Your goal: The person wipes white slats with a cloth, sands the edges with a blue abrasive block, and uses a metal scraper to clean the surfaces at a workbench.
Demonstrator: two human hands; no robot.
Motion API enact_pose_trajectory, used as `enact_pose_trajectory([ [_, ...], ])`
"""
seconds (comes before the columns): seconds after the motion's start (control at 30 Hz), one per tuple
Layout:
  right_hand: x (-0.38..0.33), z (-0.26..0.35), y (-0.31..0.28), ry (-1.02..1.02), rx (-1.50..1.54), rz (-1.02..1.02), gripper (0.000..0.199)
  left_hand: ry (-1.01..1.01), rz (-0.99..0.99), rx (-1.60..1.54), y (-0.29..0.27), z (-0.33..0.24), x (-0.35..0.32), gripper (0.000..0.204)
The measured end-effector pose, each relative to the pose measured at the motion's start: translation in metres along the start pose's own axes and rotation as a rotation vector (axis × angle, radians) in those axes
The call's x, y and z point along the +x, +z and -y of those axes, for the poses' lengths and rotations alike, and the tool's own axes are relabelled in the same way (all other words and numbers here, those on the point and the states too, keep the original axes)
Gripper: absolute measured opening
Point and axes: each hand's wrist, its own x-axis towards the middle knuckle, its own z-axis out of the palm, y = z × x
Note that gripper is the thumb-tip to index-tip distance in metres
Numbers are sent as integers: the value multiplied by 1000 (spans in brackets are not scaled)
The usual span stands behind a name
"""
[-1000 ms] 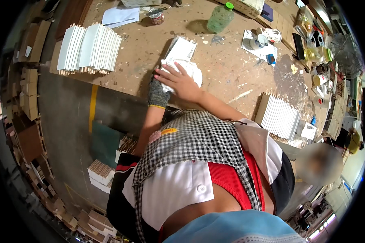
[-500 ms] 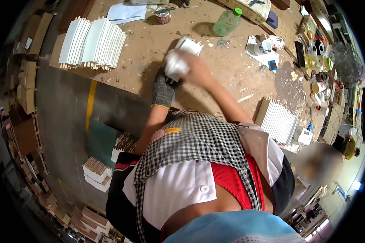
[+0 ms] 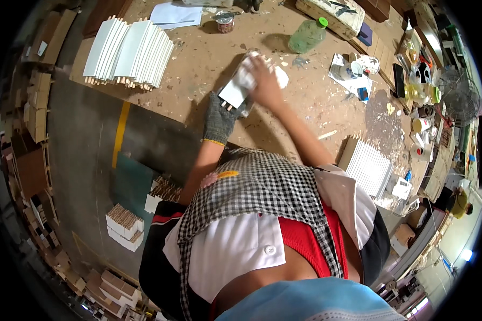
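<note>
— Since half a second ago, both hands have shifted a little toward the person's right across the workbench, and the white panel now tilts up off the wood instead of lying under the palm.

— Which hand has it?

— The left hand, in a grey knit glove, is clamped around the lower end of the small white panel, whose dowel pegs poke out beside the glove. The right hand, bare, presses a white cloth against the panel's upper face, fingers curled over it.

— And around them?

— A stack of white panels stands on edge well to the left, a green-capped plastic bottle lies beyond the hands, and another row of white panels sits near the person's right elbow.
</note>
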Motion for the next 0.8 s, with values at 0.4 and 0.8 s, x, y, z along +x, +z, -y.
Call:
enact_pose_trajectory([
  [0.4, -34, 54, -81, -108, 454, -157, 43, 329, 201, 193, -24, 11, 16, 34],
  [0.8, -46, -190, -25, 832, 676, -230, 35, 892, 211, 1386, 31, -13, -43, 33],
])
